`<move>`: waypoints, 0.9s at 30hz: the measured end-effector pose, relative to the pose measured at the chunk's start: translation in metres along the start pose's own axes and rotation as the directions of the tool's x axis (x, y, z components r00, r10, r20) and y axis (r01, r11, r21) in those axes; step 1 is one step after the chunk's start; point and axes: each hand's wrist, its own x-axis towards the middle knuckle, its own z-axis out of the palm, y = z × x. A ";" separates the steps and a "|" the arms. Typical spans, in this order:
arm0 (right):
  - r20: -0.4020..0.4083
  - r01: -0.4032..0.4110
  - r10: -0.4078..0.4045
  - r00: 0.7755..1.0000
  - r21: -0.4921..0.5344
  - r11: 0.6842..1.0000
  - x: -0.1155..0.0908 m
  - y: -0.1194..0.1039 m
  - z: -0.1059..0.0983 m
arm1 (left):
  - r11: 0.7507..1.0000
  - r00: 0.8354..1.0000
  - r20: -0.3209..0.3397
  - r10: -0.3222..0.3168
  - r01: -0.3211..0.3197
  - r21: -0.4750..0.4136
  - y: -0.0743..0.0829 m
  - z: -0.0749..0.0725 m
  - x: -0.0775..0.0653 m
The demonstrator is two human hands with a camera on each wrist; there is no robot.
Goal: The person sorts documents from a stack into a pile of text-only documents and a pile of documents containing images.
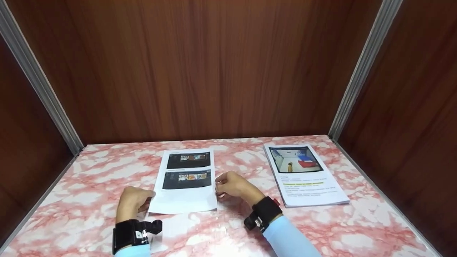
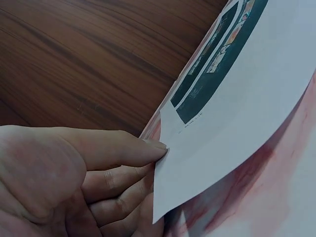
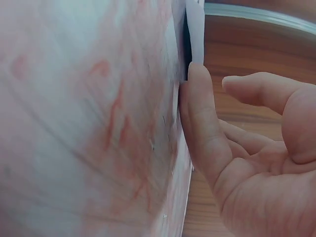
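A white printed sheet of paper point(image 1: 185, 201) with two dark pictures lies left of centre in the head view. My left hand point(image 1: 132, 202) pinches its left edge; in the left wrist view the thumb lies on top of the sheet point(image 2: 222, 143), near a raised corner, with the other fingers partly hidden beneath. By the right edge is my right hand point(image 1: 234, 185). The right wrist view has a fingertip of that hand point(image 3: 237, 148) touching the edge of the paper point(image 3: 197, 34), while the thumb stands apart from it.
A stack of printed pages point(image 1: 310, 189), topped by a colour picture and a yellow-highlighted line, lies on the right of the red-and-white marbled table point(image 1: 242, 157). Brown wood-grain panels point(image 1: 200, 71) with metal corner posts point(image 1: 364, 64) enclose the table at the back and sides.
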 end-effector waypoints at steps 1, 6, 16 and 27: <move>-0.003 0.002 -0.002 1.000 -0.002 1.000 0.000 0.000 0.000 | 1.000 1.000 -0.001 0.002 -0.002 0.003 0.001 0.000 0.000; -0.011 0.004 -0.005 1.000 -0.011 1.000 -0.001 -0.001 -0.005 | 1.000 1.000 -0.001 0.000 0.000 0.011 0.004 0.001 -0.001; -0.002 -0.020 0.020 1.000 -0.009 1.000 -0.007 0.001 -0.006 | 0.999 0.999 0.030 -0.022 0.023 -0.034 0.002 -0.003 -0.005; 0.043 0.005 0.000 0.999 -0.134 0.991 -0.011 -0.007 -0.018 | 0.989 0.992 0.044 -0.119 0.122 -0.079 0.006 -0.014 -0.012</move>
